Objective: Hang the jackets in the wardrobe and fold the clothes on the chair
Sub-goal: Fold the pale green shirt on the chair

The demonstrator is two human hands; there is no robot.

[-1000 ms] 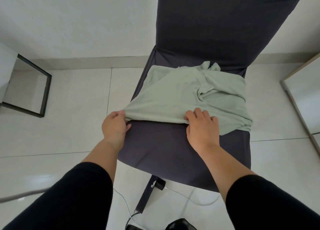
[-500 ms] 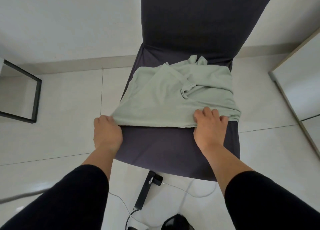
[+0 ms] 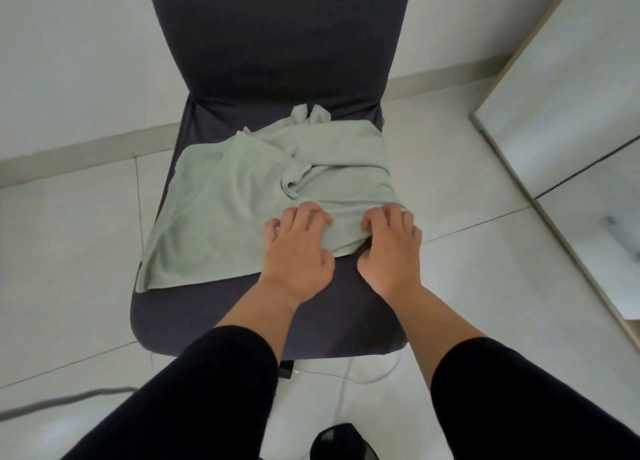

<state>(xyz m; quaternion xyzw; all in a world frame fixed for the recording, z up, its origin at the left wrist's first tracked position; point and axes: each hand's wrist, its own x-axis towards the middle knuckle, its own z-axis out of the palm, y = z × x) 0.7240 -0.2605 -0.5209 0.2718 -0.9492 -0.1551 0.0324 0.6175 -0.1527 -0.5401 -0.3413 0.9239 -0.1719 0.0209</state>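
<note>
A pale green garment (image 3: 221, 217) lies partly folded on the seat of a dark grey covered chair (image 3: 242, 317), its collar bunched near the middle and a loose end against the backrest. My left hand (image 3: 298, 251) rests on the garment's near edge, fingers curled into the cloth. Close beside it, my right hand (image 3: 391, 248) pinches the garment's near right corner at the seat's right side. Both forearms come in from below in black sleeves.
The chair stands on a white tiled floor against a white wall. A wardrobe door (image 3: 568, 120) with a light wood edge rises at the right. A black plug and white cable (image 3: 349, 376) lie under the seat's front; a dark object (image 3: 343, 444) sits at the bottom edge.
My left hand has left the garment's near left corner and moved right, landing beside my right hand. The right hand has stayed at the near right corner. The view has moved closer.
</note>
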